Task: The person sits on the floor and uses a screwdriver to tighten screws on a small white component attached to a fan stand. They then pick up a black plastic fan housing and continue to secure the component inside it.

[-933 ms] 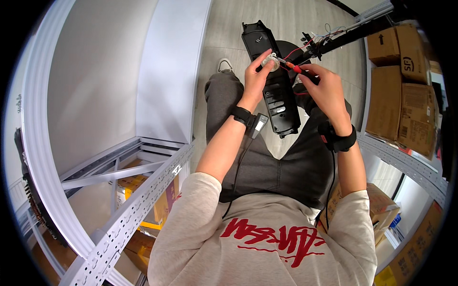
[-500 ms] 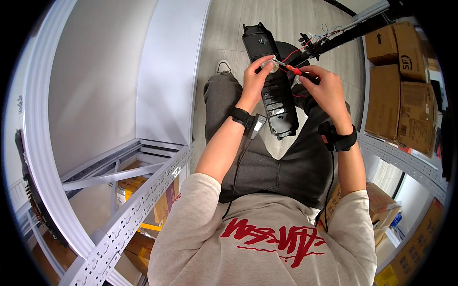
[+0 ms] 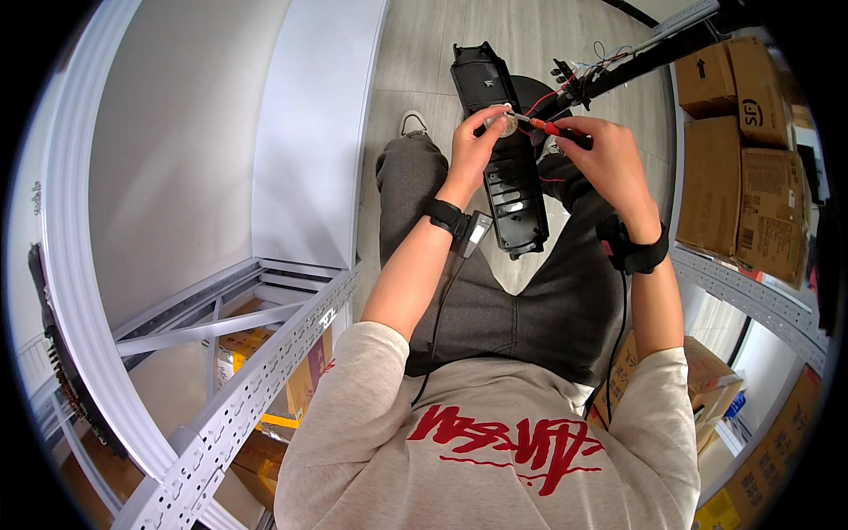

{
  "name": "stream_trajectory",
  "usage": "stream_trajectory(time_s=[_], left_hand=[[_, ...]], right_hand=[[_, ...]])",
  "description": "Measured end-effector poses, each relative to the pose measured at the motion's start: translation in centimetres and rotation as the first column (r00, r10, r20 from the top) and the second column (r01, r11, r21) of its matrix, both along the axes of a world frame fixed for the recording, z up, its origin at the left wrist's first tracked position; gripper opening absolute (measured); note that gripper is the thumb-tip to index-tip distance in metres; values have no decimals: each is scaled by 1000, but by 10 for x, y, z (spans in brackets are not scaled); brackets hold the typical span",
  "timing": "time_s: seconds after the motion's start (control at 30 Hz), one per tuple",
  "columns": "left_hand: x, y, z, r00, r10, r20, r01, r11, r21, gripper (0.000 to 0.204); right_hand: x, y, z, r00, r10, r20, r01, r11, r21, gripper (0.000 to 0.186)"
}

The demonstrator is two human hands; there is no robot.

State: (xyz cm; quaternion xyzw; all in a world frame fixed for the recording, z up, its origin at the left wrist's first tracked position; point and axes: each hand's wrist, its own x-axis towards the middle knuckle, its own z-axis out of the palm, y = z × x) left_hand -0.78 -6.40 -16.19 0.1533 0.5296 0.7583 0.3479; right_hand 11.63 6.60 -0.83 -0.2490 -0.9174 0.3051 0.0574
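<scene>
My left hand (image 3: 470,148) is closed on a small, round, pale part (image 3: 508,128), pinched between thumb and fingers; its exact kind is too small to make out. In my right hand (image 3: 609,157) is a screwdriver (image 3: 551,129) with a red and black handle, pointing left. Its metal tip meets the edge of the round part, near my left fingertips. Below both hands lies a long black plastic housing (image 3: 517,205) with ribs and slots, between my knees. Thin red wires (image 3: 545,98) run close to the part.
A dark pole (image 3: 618,78) with loose wires slants in from the upper right. Cardboard boxes (image 3: 712,181) fill the right-hand shelf. At left stand a pale panel (image 3: 314,132) and a perforated metal rack (image 3: 238,402). Cables hang from both wrist straps.
My right hand and wrist have shifted slightly right, and the fingers have changed their hold on the screwdriver handle. My left hand is almost still, and the housing has barely moved.
</scene>
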Motion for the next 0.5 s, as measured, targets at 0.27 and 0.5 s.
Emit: stream_trajectory(time_s=[0.27, 0.5], left_hand=[[0, 1, -8, 999, -14, -32, 13, 1000, -19, 21], [-3, 0, -6, 1000, -20, 2, 20, 999, -25, 31]], right_hand=[[-9, -13, 5, 976, 215, 43, -208, 845, 493, 18], [-14, -10, 4, 981, 195, 21, -185, 883, 432, 17]])
